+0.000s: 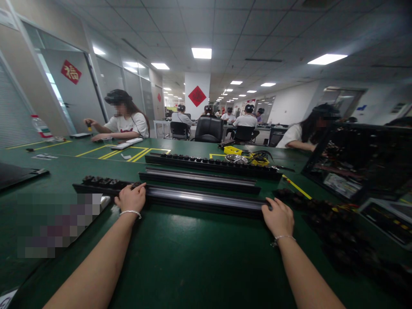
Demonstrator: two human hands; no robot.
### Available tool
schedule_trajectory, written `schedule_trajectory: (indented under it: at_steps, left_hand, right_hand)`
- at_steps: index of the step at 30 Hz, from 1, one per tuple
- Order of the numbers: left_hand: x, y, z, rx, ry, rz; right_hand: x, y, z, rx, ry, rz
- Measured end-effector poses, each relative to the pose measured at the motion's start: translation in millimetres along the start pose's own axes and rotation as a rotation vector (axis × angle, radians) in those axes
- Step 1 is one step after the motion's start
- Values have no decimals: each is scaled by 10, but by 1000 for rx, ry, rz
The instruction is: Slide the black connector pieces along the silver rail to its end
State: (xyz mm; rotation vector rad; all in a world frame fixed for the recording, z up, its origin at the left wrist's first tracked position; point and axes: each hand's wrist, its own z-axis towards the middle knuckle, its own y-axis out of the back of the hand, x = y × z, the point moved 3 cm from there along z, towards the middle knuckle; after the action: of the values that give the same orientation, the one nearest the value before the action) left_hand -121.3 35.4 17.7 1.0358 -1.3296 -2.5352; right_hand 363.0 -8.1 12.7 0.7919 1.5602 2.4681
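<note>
A long black rail point(206, 198) with a shiny metal face lies across the green table in front of me. Small black parts point(104, 181) sit in a row on its left end. My left hand point(131, 199) is closed over the rail near that row, its fingers on a small black part point(136, 185), partly hidden by them. At the other end, my right hand point(280, 216) grips the rail's right tip, thumb and fingers bent around it. Just behind lies a second, bare rail point(199, 178). Farther back is a third rail point(212, 163) lined with small black parts.
A heap of black parts point(350, 231) lies at right, near a dark open case point(363, 163) and a grey box point(389, 216). Yellow trays point(232, 150) and cables stand behind the rails. Co-workers sit across the table, one at left point(128, 120), another at right point(305, 128).
</note>
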Motion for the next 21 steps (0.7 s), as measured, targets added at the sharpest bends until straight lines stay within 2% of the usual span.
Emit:
schedule_trajectory:
  at_steps: [7,15,21]
  left_hand:
    - [1,-18,-15,-18,-18,-3]
    - [42,-167,-7,-38,-52,42]
    - [-12,-79,-35,-13,-56,50]
  right_hand:
    - [-3,0,10,2,6,3]
    - [-10,-22,24,-12,13,-2]
    - [8,0,13,16,-19,-1]
